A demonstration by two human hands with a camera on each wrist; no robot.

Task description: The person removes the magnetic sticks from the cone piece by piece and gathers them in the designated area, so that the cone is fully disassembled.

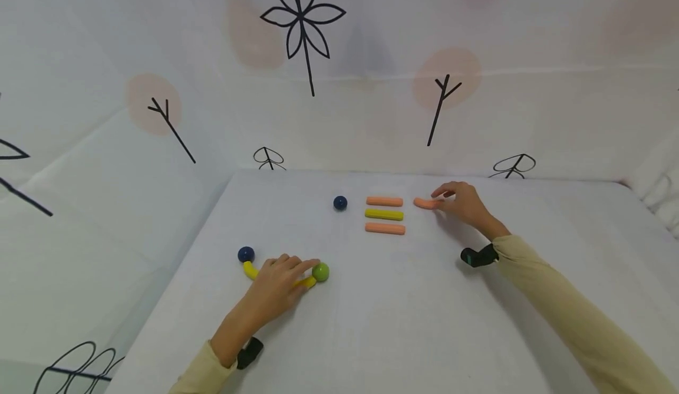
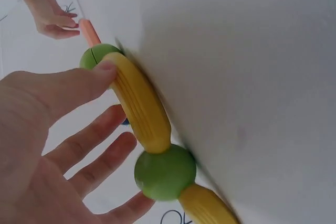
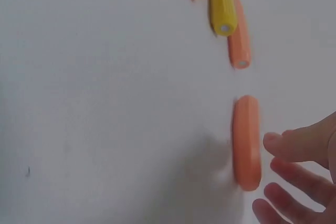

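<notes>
My left hand [image 1: 278, 288] pinches a curved yellow rod [image 2: 140, 103], its thumb on the rod's end beside a green ball [image 1: 320, 272]. That rod belongs to a chain: a second green ball [image 2: 165, 172] joins it to another curved yellow rod [image 1: 250, 270], which meets a dark blue ball [image 1: 246, 254]. In the head view the hand hides the chain's middle. My right hand [image 1: 462, 202] is beside a curved orange rod [image 3: 246, 142] lying on the table. In the right wrist view its loosely bent fingers show a small gap from that rod.
Two straight orange rods [image 1: 384, 202] and a yellow rod [image 1: 384, 214] between them lie in parallel on the white table [image 1: 398, 323]. Left of them sits a loose dark blue ball [image 1: 340, 203]. A patterned cloth wall [image 1: 371, 122] rises behind the table.
</notes>
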